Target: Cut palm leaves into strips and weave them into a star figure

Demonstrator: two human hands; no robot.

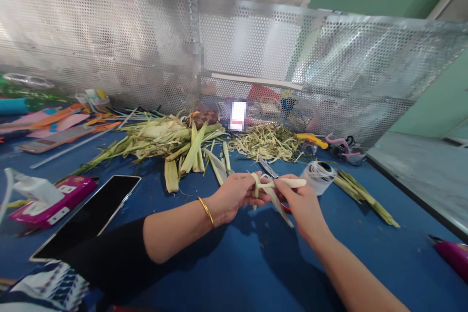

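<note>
Pale, flat plant-leaf strips [263, 185], like husk, cross and loop between my two hands above the blue table. My left hand [239, 195], with a gold bangle at the wrist, pinches the looped part. My right hand [302, 204] has its thumb and fingers closed on a strip; one end sticks out to the right and another hangs down. Just behind the hands lies a metal blade-like tool [268, 167]. A spool of white string [319, 176] stands right beside my right hand. Something red is partly hidden under the fingers.
Beyond my hands lie a heap of green husk leaves [161, 136] and a pile of shredded strips [268, 142]. At left are a dark-screened tablet [89, 217] and a magenta tissue pack [60, 200]. More stalks [365, 197] lie right. A perforated metal screen [248, 44] borders the back.
</note>
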